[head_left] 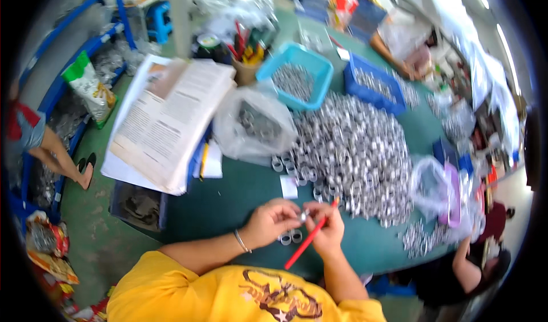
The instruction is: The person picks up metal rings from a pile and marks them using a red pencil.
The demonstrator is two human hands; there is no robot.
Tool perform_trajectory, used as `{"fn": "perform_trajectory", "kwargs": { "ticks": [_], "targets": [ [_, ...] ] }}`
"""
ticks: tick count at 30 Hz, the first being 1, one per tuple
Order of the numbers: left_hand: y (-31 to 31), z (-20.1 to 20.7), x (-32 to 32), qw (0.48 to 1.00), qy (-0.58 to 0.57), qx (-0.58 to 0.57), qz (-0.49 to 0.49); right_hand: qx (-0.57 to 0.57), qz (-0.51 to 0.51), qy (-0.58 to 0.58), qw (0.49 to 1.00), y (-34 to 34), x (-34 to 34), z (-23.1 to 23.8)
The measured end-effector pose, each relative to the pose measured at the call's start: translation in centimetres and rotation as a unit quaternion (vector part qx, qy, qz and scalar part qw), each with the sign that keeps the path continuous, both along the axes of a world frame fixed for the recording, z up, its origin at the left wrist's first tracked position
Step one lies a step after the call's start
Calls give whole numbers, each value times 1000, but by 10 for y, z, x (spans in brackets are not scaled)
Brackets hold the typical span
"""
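My left hand (269, 221) is closed, its fingertips pinching a small shiny metal ring (303, 214). Close against it, my right hand (327, 231) is closed round a slim red pencil (305, 246), which slants across the palm. The right fingertips also meet at the ring; whether they grip it I cannot tell. Just below the fingers lie a few loose rings (291, 237) on the green tabletop (228, 199). Beyond my hands spreads a large heap of silver rings (357, 151). A small white paper slip (289, 187) lies at the heap's near left edge.
Left of the heap sit a clear plastic bag (225, 131) of rings and a stack of papers (165, 116). Behind are a light-blue basin (322, 74) and a dark-blue tray (357, 94), both holding small parts. Other people work at the right; a dark bin (123, 205) stands near left.
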State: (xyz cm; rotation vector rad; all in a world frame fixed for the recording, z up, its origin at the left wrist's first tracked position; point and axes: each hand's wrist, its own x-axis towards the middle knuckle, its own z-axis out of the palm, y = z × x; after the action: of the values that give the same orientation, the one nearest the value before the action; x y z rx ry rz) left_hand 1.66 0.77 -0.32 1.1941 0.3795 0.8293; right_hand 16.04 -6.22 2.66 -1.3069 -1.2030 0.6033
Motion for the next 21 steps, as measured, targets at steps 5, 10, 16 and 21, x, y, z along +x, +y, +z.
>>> {"fn": "perform_trajectory", "kwargs": {
  "ticks": [5, 10, 16, 21],
  "targets": [
    [-2, 5, -3, 995, -31, -82, -54, 24, -33, -43, 998, -3, -4, -2],
    [-3, 5, -2, 992, 4, -83, -90, 15, -26, -6, 1000, -11, -3, -10],
    [-5, 10, -3, 997, 50, -42, -52, 36, -47, 53, 997, -17, -10, -7],
    [-5, 10, -5, 997, 71, 32, -26, 33, -21, 23, 999, -21, -13, -6]
  ]
}}
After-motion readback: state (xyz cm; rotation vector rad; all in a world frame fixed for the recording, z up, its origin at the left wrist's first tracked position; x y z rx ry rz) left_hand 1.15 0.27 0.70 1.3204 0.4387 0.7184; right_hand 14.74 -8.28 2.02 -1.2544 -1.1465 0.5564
